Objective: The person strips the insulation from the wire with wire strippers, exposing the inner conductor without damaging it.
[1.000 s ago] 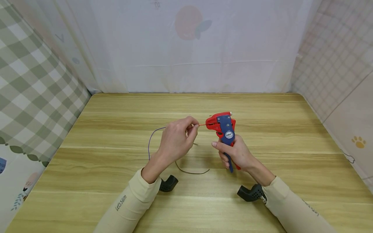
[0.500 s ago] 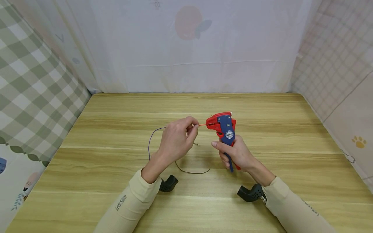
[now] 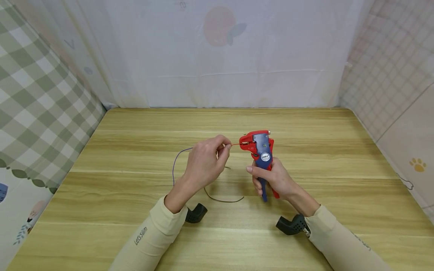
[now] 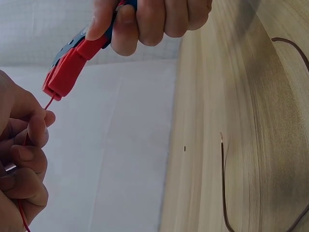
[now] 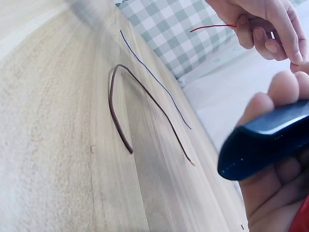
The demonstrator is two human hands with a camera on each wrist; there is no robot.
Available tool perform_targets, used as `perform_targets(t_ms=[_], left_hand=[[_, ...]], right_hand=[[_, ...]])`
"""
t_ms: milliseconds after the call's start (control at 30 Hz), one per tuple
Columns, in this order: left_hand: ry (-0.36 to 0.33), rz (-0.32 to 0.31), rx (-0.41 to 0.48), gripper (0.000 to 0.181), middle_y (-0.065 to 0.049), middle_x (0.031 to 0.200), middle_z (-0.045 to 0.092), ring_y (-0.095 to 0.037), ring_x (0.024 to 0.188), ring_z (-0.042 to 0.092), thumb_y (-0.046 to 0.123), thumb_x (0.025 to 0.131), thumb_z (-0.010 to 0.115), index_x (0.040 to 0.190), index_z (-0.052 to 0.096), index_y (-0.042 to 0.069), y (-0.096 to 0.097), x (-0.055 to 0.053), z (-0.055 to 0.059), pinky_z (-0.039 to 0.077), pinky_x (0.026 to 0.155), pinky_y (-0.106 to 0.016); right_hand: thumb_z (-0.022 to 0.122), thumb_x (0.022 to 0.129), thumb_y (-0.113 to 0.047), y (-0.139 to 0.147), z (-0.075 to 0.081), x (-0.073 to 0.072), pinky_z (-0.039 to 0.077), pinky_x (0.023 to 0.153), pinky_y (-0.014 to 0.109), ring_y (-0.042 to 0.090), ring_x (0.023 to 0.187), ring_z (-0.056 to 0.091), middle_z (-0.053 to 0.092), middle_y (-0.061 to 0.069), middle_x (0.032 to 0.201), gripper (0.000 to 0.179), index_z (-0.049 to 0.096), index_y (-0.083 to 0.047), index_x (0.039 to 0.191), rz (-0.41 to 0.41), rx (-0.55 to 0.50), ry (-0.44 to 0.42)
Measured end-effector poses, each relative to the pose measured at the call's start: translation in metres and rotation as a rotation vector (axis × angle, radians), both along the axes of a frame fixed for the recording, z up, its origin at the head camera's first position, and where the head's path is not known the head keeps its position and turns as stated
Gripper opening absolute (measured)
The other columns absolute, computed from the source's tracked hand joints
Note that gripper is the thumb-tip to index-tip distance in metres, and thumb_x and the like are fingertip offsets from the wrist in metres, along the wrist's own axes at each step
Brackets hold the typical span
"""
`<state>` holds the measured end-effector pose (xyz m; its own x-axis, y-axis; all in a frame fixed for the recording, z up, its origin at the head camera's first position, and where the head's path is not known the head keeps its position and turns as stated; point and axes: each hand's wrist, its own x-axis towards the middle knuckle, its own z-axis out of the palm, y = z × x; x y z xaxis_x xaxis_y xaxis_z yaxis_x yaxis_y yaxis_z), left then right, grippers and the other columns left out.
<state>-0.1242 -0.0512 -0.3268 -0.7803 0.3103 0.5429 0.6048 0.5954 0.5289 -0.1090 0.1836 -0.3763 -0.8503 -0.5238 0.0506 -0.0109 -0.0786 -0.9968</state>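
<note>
My right hand (image 3: 276,178) grips a red and blue wire stripper (image 3: 262,146) upright above the table, fingers around its handles. From the left, a thin red wire (image 3: 235,144) enters the stripper's red jaws. My left hand (image 3: 205,162) pinches that wire between thumb and forefinger, a short way from the jaws. In the left wrist view the wire's other stretch (image 4: 22,215) runs down through the curled fingers. Its loose end (image 5: 205,28) sticks out of the hand in the right wrist view. The wire's tip is hidden inside the stripper.
On the wooden table (image 3: 135,210) below my hands lies a bent brown wire (image 5: 113,104) with a bare copper end (image 4: 221,138). A blue wire (image 5: 157,77) lies beyond it. A tiny dark scrap (image 4: 184,148) is near the back. Patterned cloth (image 3: 40,86) borders the table.
The stripper's handles have spread apart in my right hand, and its jaws show a wider gap. My left hand stays in place with the red wire.
</note>
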Motion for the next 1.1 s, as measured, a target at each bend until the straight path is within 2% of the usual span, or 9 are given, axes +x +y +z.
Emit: perform_targets(t_ms=[200,433,667,833,1100], left_hand=[[-0.008,0.006,0.011,0.010,0.000,0.067,0.062,-0.011,0.054,0.048,0.007,0.099,0.066,0.096,0.075,0.006,-0.0009,-0.0004,0.0010,0.034,0.049,-0.023],[-0.017,0.001,0.036,0.013,0.000,0.063,0.056,-0.011,0.054,0.046,0.006,0.098,0.061,0.094,0.074,0.005,-0.0033,-0.0009,0.0023,0.033,0.050,-0.023],[0.009,0.019,0.074,0.014,0.000,0.059,0.048,-0.012,0.052,0.042,0.007,0.095,0.058,0.090,0.072,0.005,-0.0049,-0.0028,0.0018,0.031,0.051,-0.025],[0.001,0.029,0.085,0.015,0.000,0.059,0.046,-0.013,0.052,0.040,0.008,0.094,0.057,0.089,0.071,0.005,-0.0052,-0.0029,0.0016,0.029,0.051,-0.025],[0.017,0.037,0.096,0.016,-0.001,0.062,0.047,-0.013,0.055,0.039,0.008,0.095,0.056,0.090,0.071,0.005,-0.0069,-0.0035,0.0016,0.028,0.053,-0.025]], right_hand=[[0.054,0.107,-0.008,0.0014,0.0002,0.0001,0.060,0.056,0.038,0.015,0.054,0.065,0.064,-0.003,0.066,0.011,0.056,-0.004,0.096,0.051,-0.023,0.004],[0.053,0.107,-0.007,0.0025,0.0006,-0.0007,0.060,0.056,0.037,0.014,0.056,0.067,0.065,-0.003,0.067,0.014,0.055,-0.001,0.094,0.046,-0.024,0.017],[0.051,0.107,-0.006,0.0035,0.0014,-0.0014,0.061,0.059,0.036,0.013,0.059,0.067,0.066,-0.003,0.070,0.013,0.056,-0.004,0.096,0.056,-0.043,0.023],[0.050,0.107,-0.005,0.0036,0.0010,-0.0017,0.062,0.060,0.035,0.014,0.061,0.069,0.067,-0.003,0.071,0.013,0.057,-0.005,0.097,0.063,-0.058,0.032],[0.050,0.108,-0.003,0.0024,-0.0004,-0.0030,0.065,0.070,0.038,0.017,0.071,0.075,0.071,-0.001,0.079,0.013,0.060,-0.001,0.101,0.100,-0.078,0.057]])
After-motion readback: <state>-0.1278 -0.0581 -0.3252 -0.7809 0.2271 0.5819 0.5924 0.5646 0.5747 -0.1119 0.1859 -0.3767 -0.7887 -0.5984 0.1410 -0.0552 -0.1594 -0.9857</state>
